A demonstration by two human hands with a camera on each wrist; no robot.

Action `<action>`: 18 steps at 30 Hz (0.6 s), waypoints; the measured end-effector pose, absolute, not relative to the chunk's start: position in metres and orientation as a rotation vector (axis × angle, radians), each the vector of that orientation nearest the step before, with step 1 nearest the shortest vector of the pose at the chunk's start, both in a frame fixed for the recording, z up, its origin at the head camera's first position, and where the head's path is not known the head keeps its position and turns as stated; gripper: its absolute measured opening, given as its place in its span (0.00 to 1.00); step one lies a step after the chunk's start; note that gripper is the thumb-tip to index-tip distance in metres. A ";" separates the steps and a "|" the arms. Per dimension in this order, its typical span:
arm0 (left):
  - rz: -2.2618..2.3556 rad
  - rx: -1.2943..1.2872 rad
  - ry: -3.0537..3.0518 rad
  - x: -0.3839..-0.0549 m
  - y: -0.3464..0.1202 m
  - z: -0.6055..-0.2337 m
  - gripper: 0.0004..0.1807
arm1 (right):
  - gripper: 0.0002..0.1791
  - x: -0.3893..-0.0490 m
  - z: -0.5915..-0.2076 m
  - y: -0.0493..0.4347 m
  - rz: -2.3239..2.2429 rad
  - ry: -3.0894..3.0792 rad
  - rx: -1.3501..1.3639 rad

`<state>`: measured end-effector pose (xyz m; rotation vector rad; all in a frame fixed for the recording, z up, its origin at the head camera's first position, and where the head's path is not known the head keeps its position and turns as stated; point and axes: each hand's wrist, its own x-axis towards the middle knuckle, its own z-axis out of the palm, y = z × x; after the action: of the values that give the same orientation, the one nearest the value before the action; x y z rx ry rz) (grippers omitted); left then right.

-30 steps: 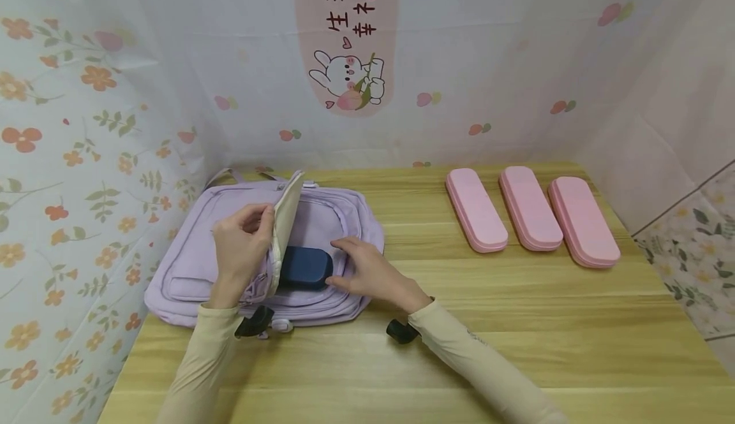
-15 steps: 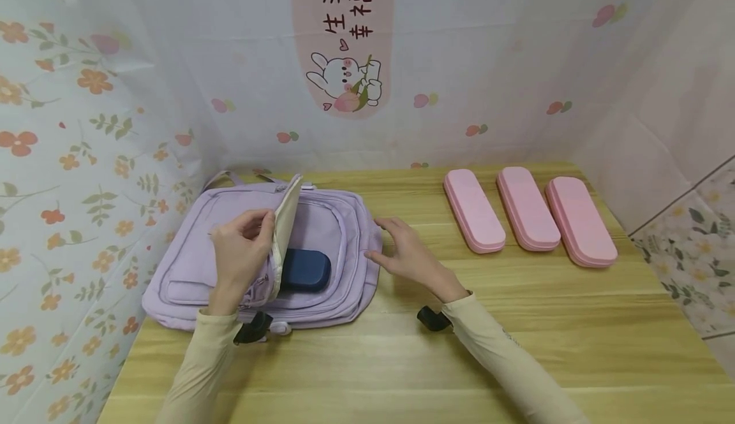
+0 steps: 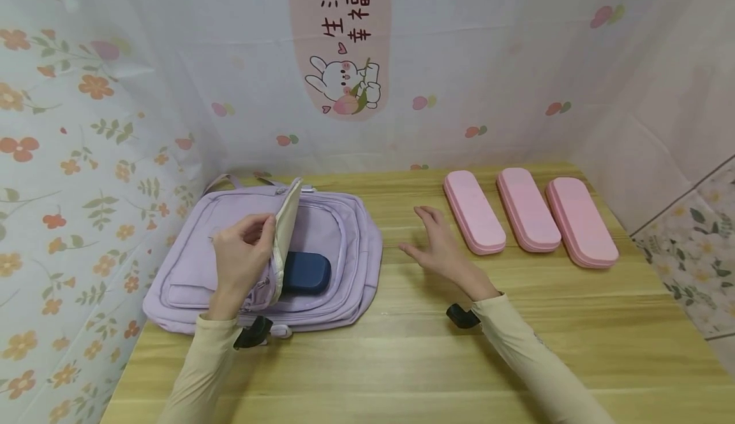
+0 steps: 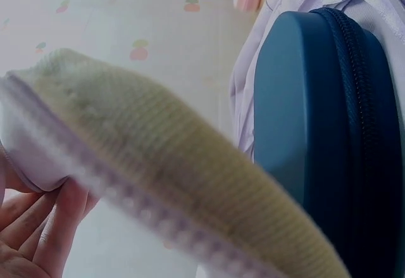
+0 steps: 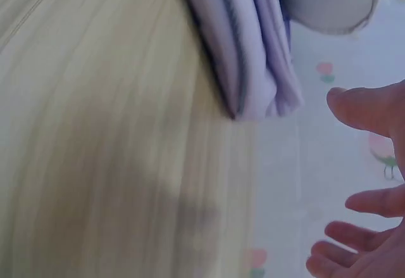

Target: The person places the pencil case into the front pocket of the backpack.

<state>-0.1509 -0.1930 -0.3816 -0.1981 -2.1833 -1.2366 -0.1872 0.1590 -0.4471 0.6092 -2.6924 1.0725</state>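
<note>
1. While the left hand (image 3: 241, 255) pinches the raised flap (image 3: 289, 223) of the lilac backpack (image 3: 360, 245), a navy case (image 3: 310, 273) (its zipper shows in the left wrist view) lies in the opened pocket, partly behind that flap.
2. Right hand (image 3: 445, 248): thumb and fingers apart, above the wooden table (image 3: 367, 373).
3. Three pink cases (image 3: 529, 210) lie side by side to its right.

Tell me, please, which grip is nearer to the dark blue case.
Left. The left grip pinches the raised flap beside the dark blue case; the right grip is farther off, to the right of the lilac backpack.
</note>
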 end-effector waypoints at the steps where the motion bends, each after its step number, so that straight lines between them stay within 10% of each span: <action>1: -1.236 -0.197 -2.184 -0.151 -0.193 -0.382 0.07 | 0.48 -0.187 -0.448 0.163 1.066 -2.701 0.590; 18: -1.225 -0.226 -2.170 -0.151 -0.192 -0.384 0.07 | 0.54 -0.189 -0.464 0.234 0.931 -2.767 0.079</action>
<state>-0.1511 -0.1919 -0.3843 -0.2264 -2.1703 -1.2249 -0.1891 0.2338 -0.4644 0.0788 -2.7673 0.9308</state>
